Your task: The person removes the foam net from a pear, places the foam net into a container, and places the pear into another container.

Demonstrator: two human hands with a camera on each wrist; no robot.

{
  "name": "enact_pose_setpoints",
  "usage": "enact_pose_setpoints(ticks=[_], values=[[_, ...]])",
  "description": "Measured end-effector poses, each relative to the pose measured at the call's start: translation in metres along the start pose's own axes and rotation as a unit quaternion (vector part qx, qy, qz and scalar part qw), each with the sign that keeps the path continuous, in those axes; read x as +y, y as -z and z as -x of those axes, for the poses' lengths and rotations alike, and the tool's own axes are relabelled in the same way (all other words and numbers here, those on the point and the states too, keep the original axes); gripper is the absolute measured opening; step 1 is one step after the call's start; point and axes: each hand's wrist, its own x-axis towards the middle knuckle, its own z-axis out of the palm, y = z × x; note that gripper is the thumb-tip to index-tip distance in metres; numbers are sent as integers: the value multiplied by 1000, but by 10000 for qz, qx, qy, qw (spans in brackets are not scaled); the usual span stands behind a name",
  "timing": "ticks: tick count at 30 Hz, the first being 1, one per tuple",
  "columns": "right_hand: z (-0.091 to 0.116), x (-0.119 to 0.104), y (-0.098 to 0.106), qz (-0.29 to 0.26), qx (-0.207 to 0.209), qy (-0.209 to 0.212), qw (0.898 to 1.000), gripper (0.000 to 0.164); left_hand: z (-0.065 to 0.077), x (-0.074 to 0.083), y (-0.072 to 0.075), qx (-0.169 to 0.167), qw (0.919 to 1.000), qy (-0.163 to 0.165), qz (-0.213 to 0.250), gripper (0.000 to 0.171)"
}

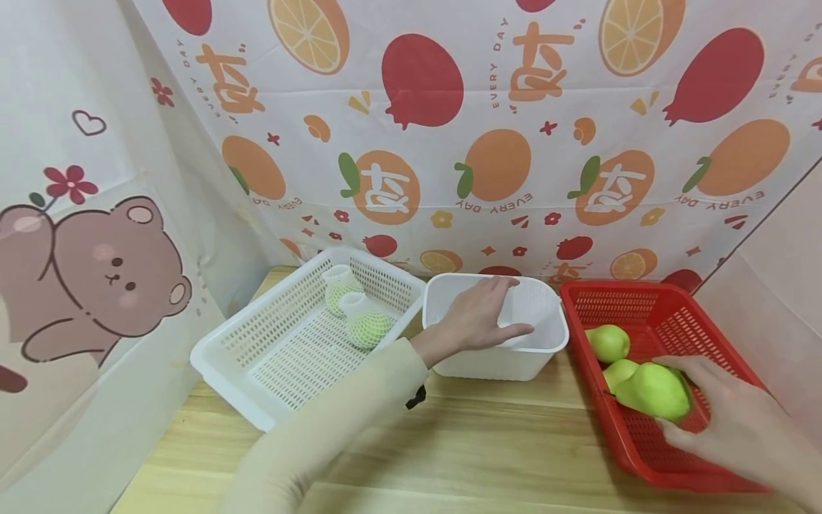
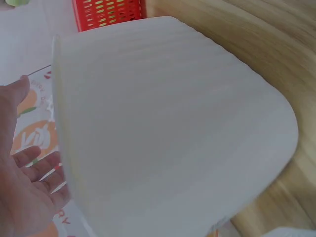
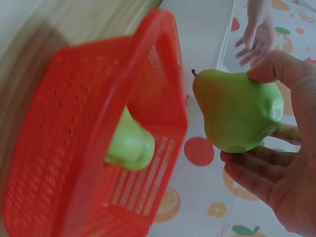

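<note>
My right hand [image 1: 738, 414] grips a green pear [image 1: 655, 391], its thumb on one side and fingers on the other. In the head view the pear appears over the red plastic basket [image 1: 600, 407]; the right wrist view shows it apart from the basket. Other green pears [image 1: 607, 343] lie inside that basket. My left hand [image 1: 475, 314] hovers over the white plastic bin [image 1: 494, 365] with fingers extended, holding nothing. In the left wrist view the bin's side [image 2: 173, 128] fills most of the picture, with the left hand [image 2: 24, 182] beyond its rim.
A white perforated basket [image 1: 225, 382] stands at the left, holding two round greenish fruits [image 1: 367, 328] in white foam nets. All three containers rest on a wooden table [image 1: 488, 450]. A fruit-patterned cloth [image 1: 437, 178] hangs behind, and a bear-print cloth [image 1: 115, 271] hangs at the left.
</note>
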Motion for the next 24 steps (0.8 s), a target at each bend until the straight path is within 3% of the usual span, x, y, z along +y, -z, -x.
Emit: enact_pose_setpoints(ticks=[3, 8, 13, 24], values=[[-5, 11, 4, 39, -460, -207, 9987, 95, 7, -1, 5, -51, 9998, -98, -178, 82], [-12, 21, 9, 197, -737, -289, 9967, 92, 20, -2, 13, -67, 9987, -293, -417, 85], [-16, 23, 11, 359, -905, -173, 9951, 87, 35, -5, 18, 2, 9973, -465, -563, 85], [-25, 23, 6, 544, -1843, -208, 9811, 83, 69, -14, 19, 50, 9950, -665, -747, 92]])
